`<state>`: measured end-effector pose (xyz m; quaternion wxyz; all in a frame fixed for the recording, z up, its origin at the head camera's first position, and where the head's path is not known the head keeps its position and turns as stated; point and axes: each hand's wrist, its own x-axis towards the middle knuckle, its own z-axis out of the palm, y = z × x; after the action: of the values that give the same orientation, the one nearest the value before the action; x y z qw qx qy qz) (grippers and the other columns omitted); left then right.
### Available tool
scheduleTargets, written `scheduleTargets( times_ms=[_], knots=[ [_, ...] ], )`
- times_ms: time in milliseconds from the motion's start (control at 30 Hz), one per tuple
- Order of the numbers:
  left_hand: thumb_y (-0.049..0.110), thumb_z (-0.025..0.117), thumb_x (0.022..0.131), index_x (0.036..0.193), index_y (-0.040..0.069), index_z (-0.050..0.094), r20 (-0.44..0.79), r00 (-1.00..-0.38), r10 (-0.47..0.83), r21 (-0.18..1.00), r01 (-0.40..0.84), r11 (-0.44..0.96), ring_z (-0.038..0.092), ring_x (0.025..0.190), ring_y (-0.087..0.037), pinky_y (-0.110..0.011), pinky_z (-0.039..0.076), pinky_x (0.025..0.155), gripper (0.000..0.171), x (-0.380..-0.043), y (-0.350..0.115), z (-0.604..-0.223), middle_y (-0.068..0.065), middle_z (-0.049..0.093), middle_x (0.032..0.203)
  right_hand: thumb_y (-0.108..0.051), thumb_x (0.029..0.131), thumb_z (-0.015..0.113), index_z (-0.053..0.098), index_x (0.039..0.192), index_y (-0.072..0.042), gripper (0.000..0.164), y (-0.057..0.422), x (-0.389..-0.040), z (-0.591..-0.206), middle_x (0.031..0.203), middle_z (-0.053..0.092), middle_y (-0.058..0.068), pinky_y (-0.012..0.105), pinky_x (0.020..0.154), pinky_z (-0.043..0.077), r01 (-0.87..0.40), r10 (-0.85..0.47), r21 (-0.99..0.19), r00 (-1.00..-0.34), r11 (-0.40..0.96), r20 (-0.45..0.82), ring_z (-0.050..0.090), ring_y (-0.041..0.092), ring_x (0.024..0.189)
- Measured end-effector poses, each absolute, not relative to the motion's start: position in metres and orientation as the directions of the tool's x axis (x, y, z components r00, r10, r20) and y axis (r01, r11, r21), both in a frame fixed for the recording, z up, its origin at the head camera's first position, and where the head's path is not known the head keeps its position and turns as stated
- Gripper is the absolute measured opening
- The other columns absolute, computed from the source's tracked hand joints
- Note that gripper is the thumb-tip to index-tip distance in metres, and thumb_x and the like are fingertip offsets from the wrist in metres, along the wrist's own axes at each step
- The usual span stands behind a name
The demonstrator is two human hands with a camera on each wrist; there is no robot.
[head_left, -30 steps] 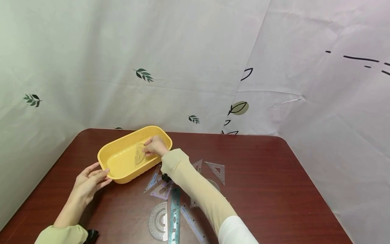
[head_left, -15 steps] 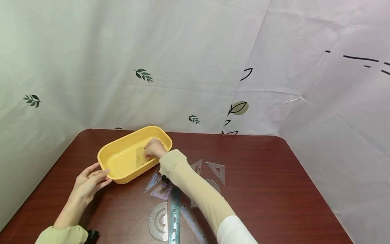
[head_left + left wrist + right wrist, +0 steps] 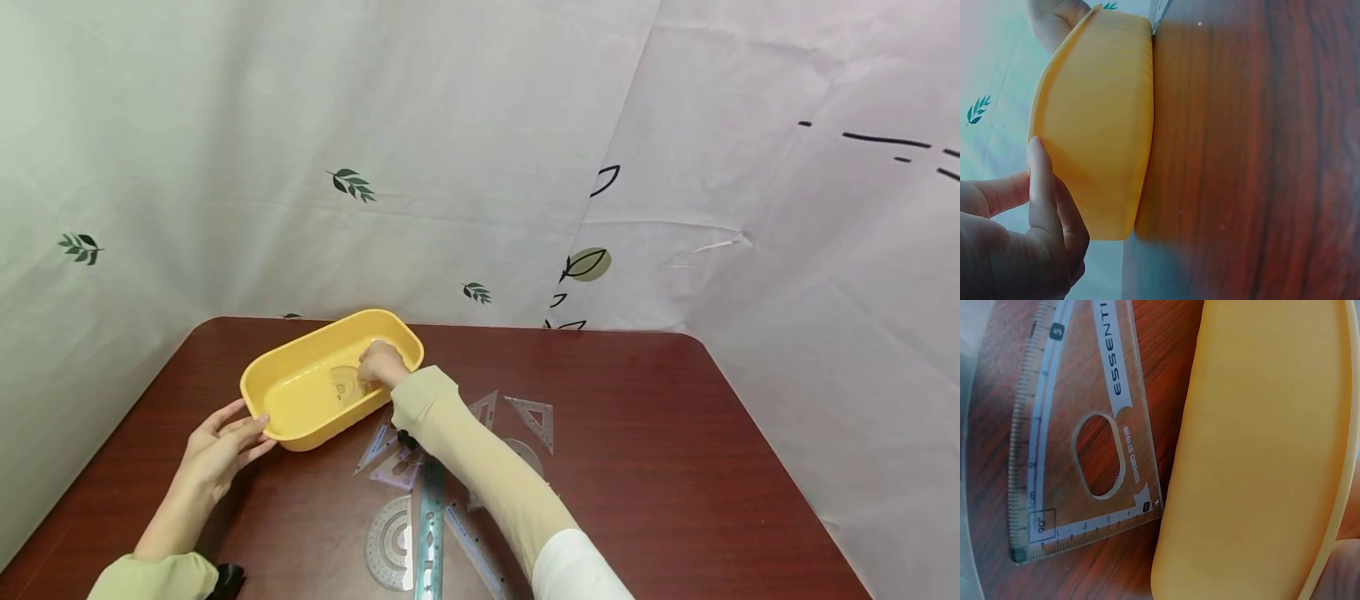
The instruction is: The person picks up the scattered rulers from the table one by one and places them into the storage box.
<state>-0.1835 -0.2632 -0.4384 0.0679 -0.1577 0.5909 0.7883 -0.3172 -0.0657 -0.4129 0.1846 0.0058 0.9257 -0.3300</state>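
Note:
A yellow plastic basin (image 3: 296, 398) stands at the back left of the table. My left hand (image 3: 217, 454) pinches its near left corner, thumb over the rim and fingers against the outer wall. The left wrist view shows that grip from the side, with the fingers (image 3: 1041, 194) along the rim. Inside the basin, a clear protractor (image 3: 344, 385) lies about flat on the floor. My right hand (image 3: 382, 364) reaches over the near right rim, fingers at the protractor's right edge. The fingertips are hidden, so I cannot tell whether they still pinch it.
Clear set squares (image 3: 397, 469), a half-round protractor (image 3: 390, 546), a teal ruler (image 3: 430, 533) and a blue-marked ruler (image 3: 476, 550) lie below the basin. Another set square (image 3: 536, 423) lies right of my forearm. One blue-marked set square (image 3: 1060, 444) sits close beside the basin wall.
My right hand has lowered slightly inside the basin. The protractor, tilted up in the fingers before, now lies flatter on the basin floor. My left hand has stayed at the corner.

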Motion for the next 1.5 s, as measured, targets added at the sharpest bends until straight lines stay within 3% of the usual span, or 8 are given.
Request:
scheduleTargets(
  times_ms=[200, 333, 600, 767, 900, 1067, 1333, 1500],
  knots=[
    [0.001, 0.062, 0.091, 0.112, 0.028, 0.037, -0.319, -0.945, -0.075, 0.911, -0.284, -0.300, 0.067, 0.071, -0.005, -0.021, 0.061, 0.066, 0.043, -0.183, -0.264, -0.440, 0.012, 0.066, 0.080, 0.002, 0.086, 0.064, 0.068, 0.117, -0.007, 0.032, -0.063, -0.316, -0.410, 0.085, 0.069, 0.006, 0.020, 0.040, 0.035, 0.147, -0.158, -0.699, -0.922, 0.699, -0.352, 0.036, 0.011, 0.041],
    [0.001, 0.062, 0.091, 0.112, 0.029, 0.037, -0.324, -0.943, -0.078, 0.910, -0.289, -0.297, 0.067, 0.071, -0.005, -0.021, 0.061, 0.066, 0.043, -0.182, -0.264, -0.439, 0.012, 0.067, 0.080, 0.003, 0.087, 0.064, 0.067, 0.116, -0.005, 0.030, -0.060, -0.314, -0.405, 0.064, 0.054, 0.005, 0.022, 0.044, 0.036, 0.165, -0.200, -0.769, -0.913, 0.618, -0.356, 0.030, 0.009, 0.040],
    [0.003, 0.062, 0.092, 0.131, 0.025, 0.031, -0.336, -0.938, -0.082, 0.912, -0.302, -0.278, 0.067, 0.071, -0.005, -0.021, 0.061, 0.067, 0.055, -0.183, -0.264, -0.437, 0.012, 0.066, 0.079, 0.003, 0.083, 0.070, 0.066, 0.114, 0.001, 0.031, -0.045, -0.307, -0.385, 0.068, 0.054, 0.001, 0.033, 0.077, 0.061, 0.132, -0.209, -0.848, -0.939, 0.513, -0.272, 0.056, 0.016, 0.062],
    [0.004, 0.063, 0.092, 0.146, 0.017, 0.017, -0.329, -0.942, -0.072, 0.915, -0.299, -0.273, 0.067, 0.071, -0.005, -0.021, 0.061, 0.067, 0.072, -0.188, -0.265, -0.434, 0.012, 0.066, 0.080, -0.001, 0.083, 0.073, 0.069, 0.111, -0.003, 0.029, -0.036, -0.308, -0.372, 0.079, 0.066, 0.007, 0.024, 0.067, 0.060, 0.100, -0.210, -0.830, -0.945, 0.549, -0.252, 0.057, 0.011, 0.059],
    [0.004, 0.063, 0.092, 0.127, 0.026, 0.033, -0.324, -0.944, -0.065, 0.913, -0.294, -0.282, 0.067, 0.070, -0.005, -0.021, 0.061, 0.067, 0.051, -0.189, -0.263, -0.433, 0.012, 0.067, 0.081, -0.005, 0.083, 0.073, 0.070, 0.108, -0.007, 0.024, -0.029, -0.307, -0.364, 0.096, 0.069, 0.012, 0.031, 0.077, 0.061, 0.060, -0.220, -0.820, -0.950, 0.570, -0.223, 0.067, 0.020, 0.073],
    [0.003, 0.063, 0.092, 0.118, 0.028, 0.035, -0.332, -0.941, -0.069, 0.910, -0.300, -0.286, 0.067, 0.070, -0.005, -0.021, 0.061, 0.067, 0.046, -0.188, -0.262, -0.434, 0.012, 0.067, 0.080, -0.007, 0.084, 0.073, 0.070, 0.107, -0.007, 0.023, -0.017, -0.302, -0.355, 0.088, 0.070, 0.012, 0.041, 0.084, 0.060, -0.012, -0.269, -0.811, -0.946, 0.585, -0.180, 0.069, 0.031, 0.087],
    [0.003, 0.064, 0.091, 0.112, 0.029, 0.037, -0.329, -0.941, -0.079, 0.908, -0.292, -0.301, 0.067, 0.070, -0.005, -0.021, 0.061, 0.067, 0.043, -0.185, -0.263, -0.436, 0.012, 0.067, 0.080, -0.009, 0.086, 0.071, 0.068, 0.112, -0.005, 0.027, 0.010, -0.297, -0.349, 0.085, 0.068, 0.009, 0.039, 0.076, 0.061, -0.111, -0.348, -0.805, -0.930, 0.583, -0.123, 0.065, 0.020, 0.071],
    [0.003, 0.063, 0.091, 0.114, 0.028, 0.036, -0.328, -0.941, -0.082, 0.908, -0.290, -0.302, 0.067, 0.071, -0.005, -0.021, 0.061, 0.067, 0.044, -0.184, -0.263, -0.437, 0.011, 0.067, 0.081, -0.007, 0.087, 0.069, 0.067, 0.112, -0.004, 0.026, 0.028, -0.297, -0.351, 0.088, 0.068, 0.011, 0.033, 0.072, 0.061, -0.128, -0.370, -0.825, -0.923, 0.550, -0.103, 0.067, 0.029, 0.083]
  ],
)
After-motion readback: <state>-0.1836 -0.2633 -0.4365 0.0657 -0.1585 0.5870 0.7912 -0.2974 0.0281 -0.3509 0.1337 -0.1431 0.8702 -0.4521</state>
